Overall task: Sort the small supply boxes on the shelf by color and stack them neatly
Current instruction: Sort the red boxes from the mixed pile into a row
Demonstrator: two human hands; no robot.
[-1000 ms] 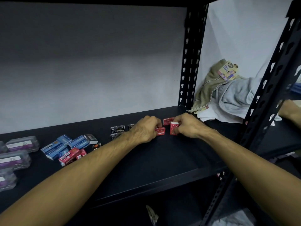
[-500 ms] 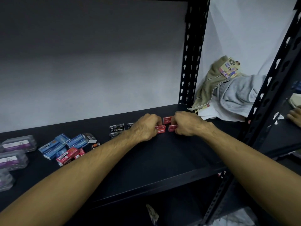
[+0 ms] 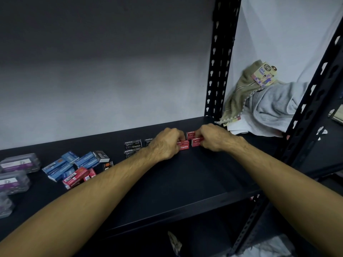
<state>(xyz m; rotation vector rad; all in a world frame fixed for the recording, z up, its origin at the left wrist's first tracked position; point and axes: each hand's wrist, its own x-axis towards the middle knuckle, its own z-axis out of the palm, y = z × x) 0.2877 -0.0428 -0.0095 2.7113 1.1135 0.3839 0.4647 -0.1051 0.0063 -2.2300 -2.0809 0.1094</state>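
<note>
Found left hand (image 3: 167,143) and right hand (image 3: 213,138) pinching red staple boxes (image 3: 184,146) at twelve o'clock; judged light, stiff, best gripped by short ends.

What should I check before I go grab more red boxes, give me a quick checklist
1. Left hand on the front red box: ok.
2. Right hand on the right red box: ok.
3. Red boxes flush together: not ok, a gap shows between them.
4. Reds all gathered: not ok, loose red boxes lie by the blue boxes.
5. Black boxes stacked: ok.
6. Blue boxes stacked: not ok, jumbled.
</note>
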